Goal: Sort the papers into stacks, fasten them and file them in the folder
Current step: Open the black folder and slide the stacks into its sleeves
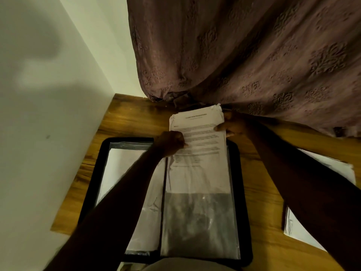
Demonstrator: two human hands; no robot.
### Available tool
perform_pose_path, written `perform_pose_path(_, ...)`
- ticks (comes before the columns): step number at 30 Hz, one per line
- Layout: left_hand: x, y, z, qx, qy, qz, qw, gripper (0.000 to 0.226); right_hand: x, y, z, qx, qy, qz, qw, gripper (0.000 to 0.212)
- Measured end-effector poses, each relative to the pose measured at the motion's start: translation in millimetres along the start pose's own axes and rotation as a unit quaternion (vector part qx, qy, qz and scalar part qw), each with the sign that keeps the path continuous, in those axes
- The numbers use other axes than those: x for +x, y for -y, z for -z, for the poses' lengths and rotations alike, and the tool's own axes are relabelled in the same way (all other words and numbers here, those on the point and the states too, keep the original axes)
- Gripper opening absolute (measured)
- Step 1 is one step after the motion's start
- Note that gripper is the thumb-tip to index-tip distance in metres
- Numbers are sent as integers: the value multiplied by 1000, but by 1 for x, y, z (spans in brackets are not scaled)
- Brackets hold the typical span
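Observation:
An open black folder with clear plastic sleeves lies on the wooden table. A stack of printed papers sits partly inside the right-hand sleeve, its top half sticking out past the folder's far edge. My left hand pinches the stack's left edge. My right hand grips its right edge near the top. The left-hand sleeve holds white sheets, partly hidden by my left forearm.
A purple patterned curtain hangs down to the table's far edge just behind the papers. A white wall borders the table on the left. More white paper stacks lie on the table at the right, one nearer me.

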State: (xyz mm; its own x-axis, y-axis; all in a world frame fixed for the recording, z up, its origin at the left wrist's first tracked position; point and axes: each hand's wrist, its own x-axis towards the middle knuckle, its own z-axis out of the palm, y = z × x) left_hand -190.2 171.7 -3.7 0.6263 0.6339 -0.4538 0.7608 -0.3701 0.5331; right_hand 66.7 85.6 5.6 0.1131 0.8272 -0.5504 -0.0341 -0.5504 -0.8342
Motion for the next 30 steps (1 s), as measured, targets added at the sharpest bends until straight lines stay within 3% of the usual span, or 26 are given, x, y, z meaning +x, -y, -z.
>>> perform_pose_path(4, -3, -5, -2, 1, -18, -22, 1000, 15, 0, 0, -4, 87, -51, 67, 993, 31)
perform_pose_path(10, -5, -8, -3, -10, -25, 0, 1000, 10, -9, -1, -4, -24, 3, -61, 998, 48)
perform_pose_path(16, -5, 1, 1, -20, -21, -2, 1000, 12, -7, 7, 5, -95, 22, -120, 988, 49)
perform_pose_path(19, 0, 16, -1, -7, -61, -12, 998, 21, -5, 15, 2, -128, 32, -140, 981, 48)
perform_pose_path(24, -7, 12, 5, -101, -39, -21, 994, 17, 7, 19, 2, -122, 38, -101, 987, 52)
perform_pose_path(27, -9, 13, 3, -133, -54, -23, 989, 12, 19, 30, -2, -92, -22, -41, 995, 58)
perform_pose_path(30, -10, 15, 2, -132, -63, -43, 988, 18, 33, 46, -7, -162, -58, 9, 985, 50)
